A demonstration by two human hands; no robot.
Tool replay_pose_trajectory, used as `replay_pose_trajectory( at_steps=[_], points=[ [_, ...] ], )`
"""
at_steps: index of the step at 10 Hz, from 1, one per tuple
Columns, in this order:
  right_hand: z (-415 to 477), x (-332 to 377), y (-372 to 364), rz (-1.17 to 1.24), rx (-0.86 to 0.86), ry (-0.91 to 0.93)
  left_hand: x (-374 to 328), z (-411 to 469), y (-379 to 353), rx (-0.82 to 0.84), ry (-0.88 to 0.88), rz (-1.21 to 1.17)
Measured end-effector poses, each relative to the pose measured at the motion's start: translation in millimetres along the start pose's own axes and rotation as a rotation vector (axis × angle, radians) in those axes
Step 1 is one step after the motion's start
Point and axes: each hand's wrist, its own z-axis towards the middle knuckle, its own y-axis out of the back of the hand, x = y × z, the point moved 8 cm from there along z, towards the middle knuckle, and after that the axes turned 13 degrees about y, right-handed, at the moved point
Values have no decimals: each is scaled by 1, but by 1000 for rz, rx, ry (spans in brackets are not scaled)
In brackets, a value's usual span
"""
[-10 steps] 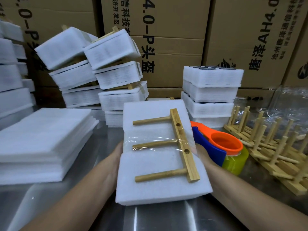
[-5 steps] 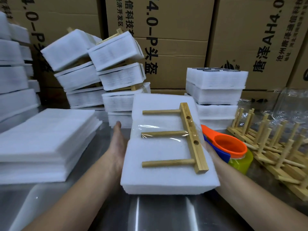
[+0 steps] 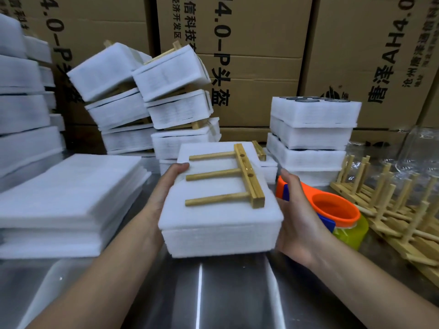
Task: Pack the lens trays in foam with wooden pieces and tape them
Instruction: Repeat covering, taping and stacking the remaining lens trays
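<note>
1. Holding the rectangular white foam bundle (image 3: 221,224) clear of the bare steel table (image 3: 213,293), straight ahead of me, between both hands.
2. Left hand (image 3: 164,193): thumb hooked over the top left edge, fingers hidden below; it grips. Right hand (image 3: 297,217): fingers straight, laid flat along the right flank; it presses, no curl seen.
3. The bundle's long axis runs away from me, its far end leaning slightly left. The pale rake-shaped wooden piece (image 3: 247,174) lies on top. Its spine follows that axis on the right half, and its three pegs point left toward my left hand.
4. Tape band: surface is blurred, so I cannot tell whether one is on.
5. The leaning stack of wrapped white bundles (image 3: 171,96) stands ahead and to the left, beyond the far end. My left hand is the nearer one. Judgement: if this bundle is finished, the carry goes forward-left, roughly along the long axis.
6. The orange, blue and yellow-green plastic tape dispenser (image 3: 337,210) sits just beside my right hand, on its outer side. Judgement: if tape is wanted, the right hand reaches it, and the left must then bear the load alone.
</note>
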Motion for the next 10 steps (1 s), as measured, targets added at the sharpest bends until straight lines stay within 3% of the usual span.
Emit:
replay_pose_trajectory(
  at_steps=[1, 6, 9, 10],
  points=[
    [-4, 9, -7, -182, 52, 93, 5, -2, -8, 81, 82, -182],
    [-12, 39, 4, -424, -157, 336, 31, 1, -31, 111, 260, -167],
    [-9, 144, 18, -768, -463, 616, 40, 25, -22, -60, 96, -174],
    [22, 170, 18, -845, -521, 585, 46, 26, -23, -73, 112, -106]
  ],
)
